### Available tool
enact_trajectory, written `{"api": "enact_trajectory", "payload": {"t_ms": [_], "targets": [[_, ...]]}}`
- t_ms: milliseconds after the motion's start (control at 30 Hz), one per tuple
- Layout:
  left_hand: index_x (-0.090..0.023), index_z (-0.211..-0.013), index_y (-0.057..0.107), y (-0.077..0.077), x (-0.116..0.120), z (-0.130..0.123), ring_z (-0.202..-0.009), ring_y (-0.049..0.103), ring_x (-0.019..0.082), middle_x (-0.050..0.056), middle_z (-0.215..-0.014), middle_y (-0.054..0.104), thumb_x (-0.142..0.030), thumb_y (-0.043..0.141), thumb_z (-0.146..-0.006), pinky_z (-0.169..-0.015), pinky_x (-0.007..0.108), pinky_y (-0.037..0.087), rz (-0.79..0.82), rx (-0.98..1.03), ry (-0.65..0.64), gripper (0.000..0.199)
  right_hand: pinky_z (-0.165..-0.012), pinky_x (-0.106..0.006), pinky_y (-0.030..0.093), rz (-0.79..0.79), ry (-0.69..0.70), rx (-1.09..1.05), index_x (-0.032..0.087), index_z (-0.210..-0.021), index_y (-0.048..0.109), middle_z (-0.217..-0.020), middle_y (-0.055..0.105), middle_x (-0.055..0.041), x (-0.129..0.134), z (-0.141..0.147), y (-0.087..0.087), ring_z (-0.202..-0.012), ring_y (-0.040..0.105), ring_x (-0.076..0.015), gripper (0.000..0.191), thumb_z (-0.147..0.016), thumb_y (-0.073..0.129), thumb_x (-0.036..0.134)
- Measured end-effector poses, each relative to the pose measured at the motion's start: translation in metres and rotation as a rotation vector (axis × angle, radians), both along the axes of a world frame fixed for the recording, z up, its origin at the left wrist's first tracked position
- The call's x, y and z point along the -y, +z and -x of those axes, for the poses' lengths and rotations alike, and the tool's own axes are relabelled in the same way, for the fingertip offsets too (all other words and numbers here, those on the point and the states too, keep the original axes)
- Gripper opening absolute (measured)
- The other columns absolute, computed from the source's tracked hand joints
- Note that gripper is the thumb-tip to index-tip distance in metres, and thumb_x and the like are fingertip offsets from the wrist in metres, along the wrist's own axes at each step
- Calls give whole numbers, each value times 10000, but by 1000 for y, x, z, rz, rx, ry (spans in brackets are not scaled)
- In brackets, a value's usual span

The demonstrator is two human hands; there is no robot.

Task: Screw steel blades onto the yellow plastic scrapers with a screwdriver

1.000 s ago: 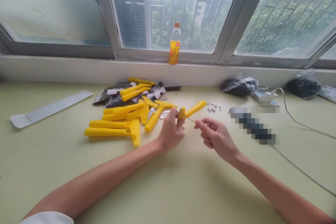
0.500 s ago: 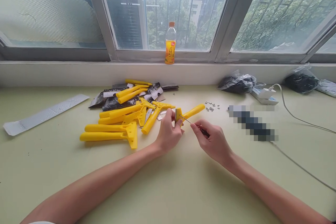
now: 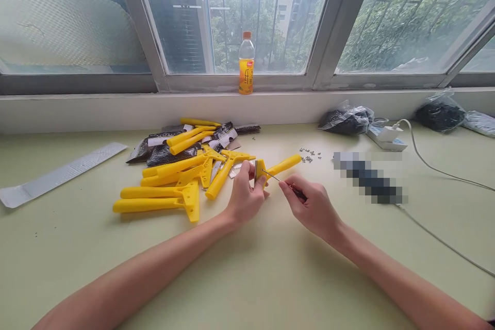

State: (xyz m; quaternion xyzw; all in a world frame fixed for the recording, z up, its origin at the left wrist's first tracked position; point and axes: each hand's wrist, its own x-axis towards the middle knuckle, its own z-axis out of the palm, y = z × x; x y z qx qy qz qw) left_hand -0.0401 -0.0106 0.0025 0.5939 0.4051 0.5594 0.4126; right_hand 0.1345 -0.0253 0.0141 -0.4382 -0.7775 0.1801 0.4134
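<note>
My left hand (image 3: 246,195) is closed on the head of a yellow scraper (image 3: 284,165), whose handle points up to the right. A metal blade edge shows at the left side of that head. In my right hand (image 3: 314,201) is a screwdriver (image 3: 297,193) with a dark handle, and its thin shaft reaches the face of the scraper head. Several more yellow scrapers (image 3: 150,205) lie left of my left hand, some overlapping. Small screws (image 3: 307,155) are scattered beyond my right hand.
Dark packages (image 3: 174,154) lie behind the scrapers. A flat silvery strip (image 3: 64,174) is at the left. An orange-capped bottle (image 3: 246,69) stands on the sill. Bags (image 3: 347,119), a power strip (image 3: 386,139), cables and a pixelated dark object (image 3: 369,178) are at the right.
The whole view has shifted slightly. Both hands keep the same hold, with the screwdriver shaft still at the scraper head.
</note>
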Motion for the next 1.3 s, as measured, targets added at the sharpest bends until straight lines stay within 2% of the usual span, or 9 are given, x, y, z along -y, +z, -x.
{"api": "enact_trajectory", "payload": {"t_ms": [233, 400, 500, 567, 633, 733, 967, 1133, 1300], "targets": [[-226, -873, 392, -3, -2, 3, -800, 579, 150, 6, -884, 489, -307, 600, -926, -527, 217, 543, -72, -117, 39, 230, -482, -247, 220, -60, -12, 48, 220, -754, 457, -593, 248, 82, 1, -3, 0, -530, 188, -109, 277, -1018, 493, 294], [-241, -873, 369, -5, -2, 4, -708, 551, 131, -10, -842, 491, -281, 622, -901, -548, 229, 502, -116, -176, 61, 257, -488, -249, 213, -358, -22, 254, 207, -715, 407, -620, 275, 67, 2, -7, -1, -542, 184, -108, 301, -1011, 451, 176], [-259, -889, 307, -4, -2, 5, -653, 523, 124, -26, -830, 470, -240, 567, -921, -544, 242, 482, -112, -211, 10, 262, -477, -268, 172, -588, -6, 449, 188, -767, 493, -623, 276, 54, 0, -9, -2, -539, 173, -121, 268, -959, 376, 42], [-265, -902, 278, -5, -2, 6, -637, 514, 123, -29, -836, 459, -199, 524, -929, -545, 250, 471, -132, -270, 2, 256, -477, -272, 160, -635, 6, 486, 177, -821, 528, -625, 285, 49, -1, -9, -4, -535, 188, -122, 277, -927, 343, 1], [-265, -914, 274, -6, -3, 8, -638, 518, 122, -25, -857, 464, -163, 510, -921, -554, 255, 460, -156, -334, 14, 257, -479, -266, 166, -519, 37, 397, 190, -796, 494, -625, 277, 53, 0, -8, -5, -536, 184, -117, 262, -955, 348, 41], [-261, -931, 296, -8, -5, 12, -659, 526, 124, -25, -860, 471, -121, 517, -897, -581, 259, 454, -191, -396, 15, 264, -479, -246, 195, -137, 68, 95, 214, -736, 404, -614, 245, 71, 3, -3, -4, -540, 169, -104, 289, -1024, 420, 213], [-252, -979, 321, -8, -6, 15, -669, 505, 126, -13, -873, 459, -79, 495, -889, -579, 259, 433, -324, -484, 45, 261, -390, -204, 161, 660, 91, -532, 224, -769, 487, -519, 216, 112, 13, 9, 17, -451, 145, -68, 318, -957, 607, 450], [-248, -977, 319, -8, -8, 16, -665, 469, 121, -21, -852, 421, -67, 483, -884, -579, 252, 434, -393, -506, 62, 261, -355, -153, 127, 1052, 198, -835, 193, -796, 546, -553, 189, 126, 7, 4, 23, -463, 96, -43, 306, -869, 744, 416], [-253, -971, 304, -7, -10, 18, -699, 487, 133, -11, -875, 409, -72, 488, -881, -592, 261, 462, -447, -520, 84, 273, -322, -128, 121, 1312, 287, -1039, 154, -833, 583, -554, 177, 132, 1, 2, 23, -450, 78, -32, 222, -892, 727, 312]]}}
